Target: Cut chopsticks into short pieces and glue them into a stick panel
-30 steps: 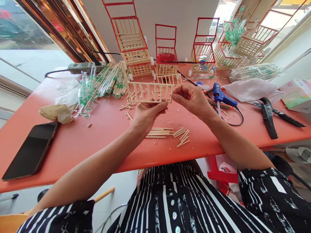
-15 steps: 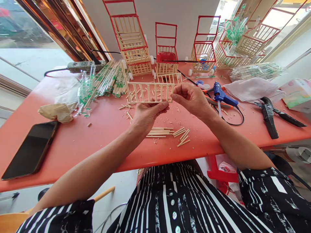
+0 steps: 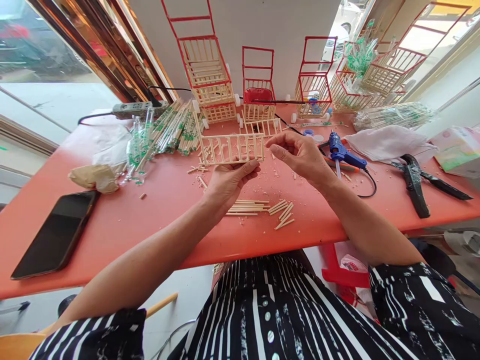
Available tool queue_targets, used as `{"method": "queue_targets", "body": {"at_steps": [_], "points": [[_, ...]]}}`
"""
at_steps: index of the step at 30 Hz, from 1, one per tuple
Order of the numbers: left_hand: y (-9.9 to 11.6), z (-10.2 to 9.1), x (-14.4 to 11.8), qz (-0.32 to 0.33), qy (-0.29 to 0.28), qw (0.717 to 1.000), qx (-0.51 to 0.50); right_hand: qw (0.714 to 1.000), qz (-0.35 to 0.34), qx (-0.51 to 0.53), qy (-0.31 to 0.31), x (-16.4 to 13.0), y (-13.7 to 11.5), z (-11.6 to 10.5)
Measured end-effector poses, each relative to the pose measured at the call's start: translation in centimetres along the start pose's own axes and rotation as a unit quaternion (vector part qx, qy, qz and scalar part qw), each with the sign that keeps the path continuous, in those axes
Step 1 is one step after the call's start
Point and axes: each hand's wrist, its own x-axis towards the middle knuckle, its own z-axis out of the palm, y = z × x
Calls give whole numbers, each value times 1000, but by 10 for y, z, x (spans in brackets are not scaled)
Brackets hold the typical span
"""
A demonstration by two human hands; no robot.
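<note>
My left hand [image 3: 233, 181] pinches the lower edge of a small ladder-like frame of pale wooden sticks [image 3: 225, 162], between thumb and fingers. The frame is held up above the table, with several short bars between two long rails and a longer stick rising at its left end. Just off the frame's right end is my right hand [image 3: 302, 157], its thumb and forefinger apart and the other fingers loosely curled; I see nothing in it. Below the hands lie long cut sticks [image 3: 247, 207] and shorter pieces [image 3: 285, 212] on the red table [image 3: 157, 225].
Behind stand small stick carts with red handles [image 3: 258, 65] and another barred piece [image 3: 262, 122]. A blue glue gun [image 3: 339, 147] and black-handled cutters [image 3: 414, 185] lie right. Wrapped sticks [image 3: 168, 127], a power strip [image 3: 137, 109] and a phone [image 3: 56, 232] are left.
My right hand has come off the frame's right end and moved slightly right, its thumb and forefinger parting. My left hand still holds the frame. The whole view has shifted a little.
</note>
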Motion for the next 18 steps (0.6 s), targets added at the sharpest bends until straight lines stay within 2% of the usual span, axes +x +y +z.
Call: {"method": "queue_targets", "body": {"at_steps": [3, 9, 13, 18], "points": [[0, -2, 3, 30, -6, 1000, 8, 1000, -8, -17, 20, 1, 2, -2], [0, -8, 11, 144, 13, 985, 98, 991, -54, -63, 100, 0, -4, -7], [-2, -8, 9, 135, 0, 981, 141, 977, -113, -131, 128, -4, -12, -7], [-4, -4, 2, 106, -26, 975, 191, 970, -138, -187, 73, -8, -19, -5]]}}
